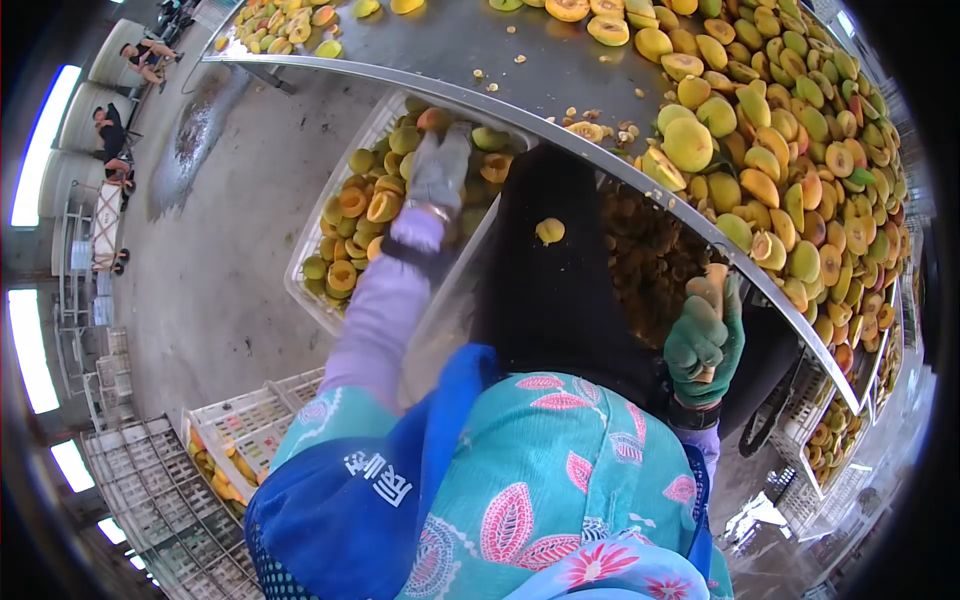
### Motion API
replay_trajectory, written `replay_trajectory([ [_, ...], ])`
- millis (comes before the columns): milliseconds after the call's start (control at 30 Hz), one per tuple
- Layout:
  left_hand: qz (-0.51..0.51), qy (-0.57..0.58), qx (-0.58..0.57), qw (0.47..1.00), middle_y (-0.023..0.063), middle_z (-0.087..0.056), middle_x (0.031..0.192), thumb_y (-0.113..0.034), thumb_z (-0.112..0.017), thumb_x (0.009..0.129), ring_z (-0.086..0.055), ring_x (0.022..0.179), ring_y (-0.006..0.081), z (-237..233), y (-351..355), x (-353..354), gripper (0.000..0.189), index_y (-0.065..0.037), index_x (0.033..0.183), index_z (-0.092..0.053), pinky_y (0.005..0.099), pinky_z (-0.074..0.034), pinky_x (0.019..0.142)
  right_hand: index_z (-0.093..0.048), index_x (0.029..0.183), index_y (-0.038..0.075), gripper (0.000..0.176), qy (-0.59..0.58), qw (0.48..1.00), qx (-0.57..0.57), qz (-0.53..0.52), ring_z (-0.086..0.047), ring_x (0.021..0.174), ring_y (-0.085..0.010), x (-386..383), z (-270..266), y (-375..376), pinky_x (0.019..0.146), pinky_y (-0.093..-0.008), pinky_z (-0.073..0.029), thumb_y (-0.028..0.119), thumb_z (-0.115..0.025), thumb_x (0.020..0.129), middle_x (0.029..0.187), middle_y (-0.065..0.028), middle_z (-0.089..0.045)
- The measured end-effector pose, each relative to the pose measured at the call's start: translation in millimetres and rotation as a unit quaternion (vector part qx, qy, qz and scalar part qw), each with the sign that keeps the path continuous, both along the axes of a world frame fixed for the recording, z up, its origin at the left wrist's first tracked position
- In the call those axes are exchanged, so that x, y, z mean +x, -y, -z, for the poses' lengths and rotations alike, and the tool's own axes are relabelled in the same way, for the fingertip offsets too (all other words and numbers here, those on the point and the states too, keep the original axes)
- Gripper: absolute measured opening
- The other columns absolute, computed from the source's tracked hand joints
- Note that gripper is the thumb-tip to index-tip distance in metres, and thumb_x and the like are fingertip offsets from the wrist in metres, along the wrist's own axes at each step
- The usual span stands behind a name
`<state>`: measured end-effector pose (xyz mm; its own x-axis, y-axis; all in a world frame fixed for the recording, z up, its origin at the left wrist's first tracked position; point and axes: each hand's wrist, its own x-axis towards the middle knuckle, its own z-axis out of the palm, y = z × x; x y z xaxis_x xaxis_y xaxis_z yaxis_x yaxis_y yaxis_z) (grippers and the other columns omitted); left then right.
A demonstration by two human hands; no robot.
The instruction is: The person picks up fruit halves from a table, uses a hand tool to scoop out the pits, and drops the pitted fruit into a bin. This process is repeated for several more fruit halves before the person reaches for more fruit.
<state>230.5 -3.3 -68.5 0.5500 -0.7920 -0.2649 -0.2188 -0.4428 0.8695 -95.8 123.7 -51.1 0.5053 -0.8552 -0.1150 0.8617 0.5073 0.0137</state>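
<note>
My left hand (440, 168), in a grey glove, reaches over a white crate (300, 262) of halved yellow-green fruit (384, 206). Its fingers stretch toward the crate's far end, and no fruit shows in them. In a green glove, my right hand (704, 340) is wrapped round a tool with a wooden handle (716, 276), just below the metal table's edge. The tool's working end cannot be made out. Beside this hand, under the edge, lies a dark brown heap of pits or scraps (650, 262). One pale fruit piece (549, 231) rests on my dark-clothed leg.
Across the front runs a metal table (450, 50) with a curved-looking rim, heaped with whole and cut fruit (770, 150) on the right. More crates stand at lower left (250, 425) and lower right (825, 440). Two people sit far off at upper left.
</note>
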Motion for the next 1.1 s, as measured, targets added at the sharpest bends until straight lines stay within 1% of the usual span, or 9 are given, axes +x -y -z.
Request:
replay_trajectory([
  [67,0.195,0.356,-0.019,0.914,0.0235,-0.059,0.120,-0.034,-0.052,0.086,-0.054,0.116,0.0365,66,52,54,0.051,0.001,0.124,-0.053,0.0385,-0.043,0.096,-0.043,0.090,0.013,0.036,-0.048,0.999,0.018,-0.014,-0.033,0.041,-0.0068,12,-2,7,0.039,-0.0238,-0.026,0.044,-0.030,0.103,0.058,0.0043,-0.038],
  [300,0.314,0.419,0.024,0.852,0.0182,-0.066,0.106,-0.025,-0.050,0.088,-0.060,0.108,0.0345,123,115,85,0.035,-0.006,0.113,-0.064,0.0406,-0.047,0.092,-0.040,0.088,0.013,0.039,-0.106,0.994,0.027,-0.022,-0.035,0.039,-0.0065,30,-7,37,0.039,-0.0241,-0.025,0.045,-0.024,0.103,0.057,0.0049,-0.037],
  [333,0.369,0.579,0.028,0.727,0.0142,-0.068,0.102,-0.025,-0.048,0.091,-0.062,0.104,0.0326,141,121,95,0.031,-0.009,0.108,-0.068,0.0392,-0.048,0.090,-0.040,0.088,0.013,0.039,-0.117,0.992,0.032,-0.027,-0.034,0.038,-0.0065,34,-8,41,0.038,-0.0242,-0.026,0.045,-0.024,0.103,0.057,0.0051,-0.037],
  [500,0.390,0.505,-0.029,0.769,0.0145,-0.064,0.116,-0.026,-0.044,0.092,-0.059,0.111,0.0316,165,132,96,0.034,-0.009,0.112,-0.066,0.0432,-0.043,0.095,-0.045,0.083,0.015,0.041,-0.392,0.920,-0.001,0.004,-0.033,0.037,-0.0092,48,-44,59,0.036,-0.0261,-0.030,0.051,-0.034,0.100,0.054,0.0063,-0.036],
  [600,0.368,0.474,0.045,0.799,0.0177,-0.063,0.117,-0.033,-0.045,0.091,-0.057,0.114,0.0336,86,104,72,0.040,-0.005,0.111,-0.065,0.0422,-0.043,0.096,-0.054,0.089,0.012,0.042,-0.291,0.943,0.155,0.039,-0.038,0.043,-0.0093,16,-30,57,0.040,-0.0260,-0.034,0.050,-0.038,0.099,0.057,0.0061,-0.039],
  [700,0.627,0.487,0.121,0.596,0.0182,-0.068,0.092,-0.034,-0.053,0.090,-0.066,0.083,0.0325,-8,62,60,0.035,-0.005,0.100,-0.070,0.0452,-0.050,0.074,-0.056,0.092,0.012,0.042,-0.247,0.960,0.128,0.013,-0.039,0.044,-0.0084,-4,-21,48,0.041,-0.0254,-0.035,0.050,-0.039,0.099,0.060,0.0067,-0.040],
  [767,0.587,0.297,0.021,0.753,0.0158,-0.065,0.074,-0.037,-0.057,0.089,-0.063,0.069,0.0318,-95,34,-9,0.037,-0.003,0.086,-0.069,0.0454,-0.047,0.066,-0.054,0.091,0.013,0.039,-0.252,0.963,0.097,0.003,-0.040,0.045,-0.0078,-2,-17,46,0.041,-0.0255,-0.035,0.050,-0.042,0.098,0.060,0.0071,-0.040],
  [833,0.567,0.320,-0.171,0.739,0.0184,-0.063,0.074,-0.042,-0.057,0.088,-0.062,0.072,0.0334,-111,31,-67,0.041,-0.002,0.088,-0.068,0.0456,-0.046,0.067,-0.052,0.091,0.014,0.038,-0.290,0.948,0.127,0.021,-0.040,0.045,-0.0079,2,-19,47,0.040,-0.0256,-0.034,0.050,-0.044,0.097,0.060,0.0070,-0.041],
  [1100,0.653,0.484,-0.092,0.575,0.0159,-0.063,0.087,-0.038,-0.060,0.088,-0.063,0.081,0.0296,-74,116,-200,0.043,0.004,0.098,-0.065,0.0379,-0.050,0.067,-0.050,0.087,0.016,0.036,-0.463,0.874,0.007,0.150,-0.044,0.045,-0.0095,-11,-39,32,0.040,-0.0236,-0.035,0.051,-0.047,0.096,0.059,0.0034,-0.046],
])
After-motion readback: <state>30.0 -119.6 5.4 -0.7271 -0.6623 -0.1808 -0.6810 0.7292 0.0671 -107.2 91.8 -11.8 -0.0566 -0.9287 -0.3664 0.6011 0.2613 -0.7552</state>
